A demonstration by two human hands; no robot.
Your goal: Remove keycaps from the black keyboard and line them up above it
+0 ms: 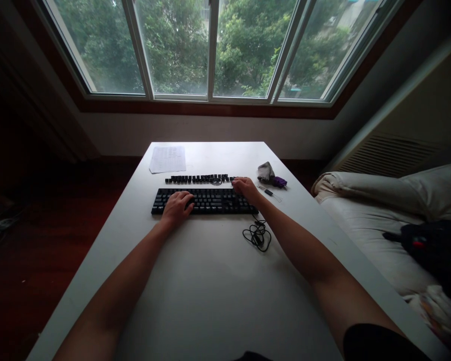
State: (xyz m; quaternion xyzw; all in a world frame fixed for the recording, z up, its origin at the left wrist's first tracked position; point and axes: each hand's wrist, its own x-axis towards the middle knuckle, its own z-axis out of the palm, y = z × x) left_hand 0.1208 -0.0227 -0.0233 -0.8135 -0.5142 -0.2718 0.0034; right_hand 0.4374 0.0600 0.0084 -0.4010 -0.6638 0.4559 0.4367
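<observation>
A black keyboard lies across the white table, its right section darker, with keycaps apparently off there. My left hand rests on the keyboard's left half, fingers spread over the keys. Just behind the keyboard runs a row of loose black keycaps. At the right end of that row is my right hand, above the keyboard's back right edge. Its fingers are bent together at a small dark keycap, partly hidden by the fingertips. A round wire-like item lies among the loose keycaps.
A coiled black cable lies before the keyboard's right end. To the right are a wire keycap puller, a grey cloth and a purple bundle. A printed sheet lies back left. A sofa stands right of the table.
</observation>
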